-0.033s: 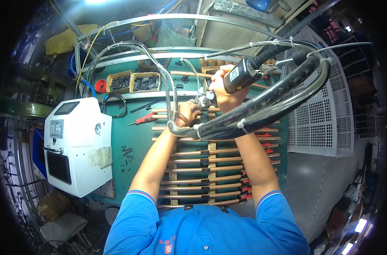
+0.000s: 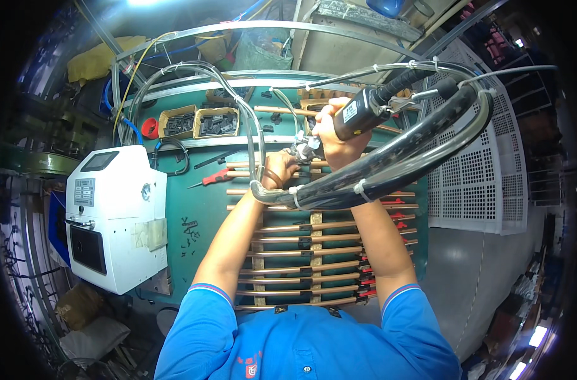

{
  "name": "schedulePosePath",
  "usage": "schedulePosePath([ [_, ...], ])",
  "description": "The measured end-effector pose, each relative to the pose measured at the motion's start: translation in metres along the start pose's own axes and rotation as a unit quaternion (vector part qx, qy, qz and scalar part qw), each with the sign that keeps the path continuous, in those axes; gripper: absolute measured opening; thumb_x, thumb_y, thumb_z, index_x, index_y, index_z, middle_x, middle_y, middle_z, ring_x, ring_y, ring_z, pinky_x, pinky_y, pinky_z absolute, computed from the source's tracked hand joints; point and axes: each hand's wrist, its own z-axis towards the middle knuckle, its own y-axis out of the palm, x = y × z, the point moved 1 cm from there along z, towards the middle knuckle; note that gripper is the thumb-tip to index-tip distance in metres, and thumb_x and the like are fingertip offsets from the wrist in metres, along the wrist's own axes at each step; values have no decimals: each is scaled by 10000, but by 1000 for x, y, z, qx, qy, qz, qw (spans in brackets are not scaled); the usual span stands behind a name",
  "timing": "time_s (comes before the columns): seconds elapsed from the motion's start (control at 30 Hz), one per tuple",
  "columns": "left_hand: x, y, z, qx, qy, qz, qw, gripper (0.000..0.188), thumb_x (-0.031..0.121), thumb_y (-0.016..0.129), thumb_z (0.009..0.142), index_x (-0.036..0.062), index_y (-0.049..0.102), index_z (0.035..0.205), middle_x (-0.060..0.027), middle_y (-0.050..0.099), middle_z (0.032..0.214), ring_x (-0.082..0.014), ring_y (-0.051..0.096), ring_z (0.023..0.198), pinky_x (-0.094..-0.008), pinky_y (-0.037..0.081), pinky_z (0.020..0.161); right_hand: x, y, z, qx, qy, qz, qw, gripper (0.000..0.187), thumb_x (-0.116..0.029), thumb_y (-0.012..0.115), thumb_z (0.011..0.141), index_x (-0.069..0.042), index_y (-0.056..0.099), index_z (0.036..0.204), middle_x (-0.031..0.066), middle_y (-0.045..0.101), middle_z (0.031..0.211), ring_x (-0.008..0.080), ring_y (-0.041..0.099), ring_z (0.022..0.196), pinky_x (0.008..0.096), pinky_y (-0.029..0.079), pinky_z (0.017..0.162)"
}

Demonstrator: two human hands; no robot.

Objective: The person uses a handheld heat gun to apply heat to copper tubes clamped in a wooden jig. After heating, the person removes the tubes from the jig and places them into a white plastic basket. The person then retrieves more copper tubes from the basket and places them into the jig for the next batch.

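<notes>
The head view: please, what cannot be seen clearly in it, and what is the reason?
All in the head view:
- Left hand: fingertips hard to make out at the metal tool head, so its hold is unclear.
- Right hand: palm hidden behind the black handle.
- Copper-coloured rods: partly covered by forearms, hoses and shirt.
- Black pieces: too small to tell apart.
- Grey cable: cut off by the picture's dark rim.
</notes>
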Motion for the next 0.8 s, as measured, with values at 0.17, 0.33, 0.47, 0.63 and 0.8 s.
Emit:
schedulePosePath([
  [0.17,27,-1,8,-49,43,259,964,211,141,735,694,60,679,881,-138,636,865,-329,617,836,-389,495,737,2,-3,-1,141,50,20,989,315,93,597,753,-10,489,1030,90,560,770,135,574,676,264,511,595],
  [0.33,26,-3,7,-45,53,284,956,221,131,739,681,61,678,882,-130,634,894,-330,613,843,-385,492,737,0,2,-4,89,20,-34,995,322,104,582,761,-19,487,1042,91,562,781,127,568,651,262,505,587],
  [0.47,24,-2,7,-33,85,229,969,235,112,738,686,72,677,909,-123,627,905,-332,611,838,-382,495,738,9,-16,1,59,-5,-9,998,327,120,573,768,-27,490,1047,84,555,776,125,561,619,253,494,564],
  [0.63,5,-1,8,-32,-17,138,990,210,126,746,688,55,667,868,-105,611,870,-326,613,793,-382,491,699,4,-9,-5,100,38,25,994,308,112,573,778,-31,494,1039,94,566,776,123,562,595,248,492,542],
  [0.8,20,-2,7,-34,56,249,966,200,137,754,677,56,667,838,-98,611,855,-324,616,787,-381,491,694,7,-17,0,25,-140,-219,965,293,97,568,791,-33,487,1041,91,563,775,120,557,590,246,488,542],
])
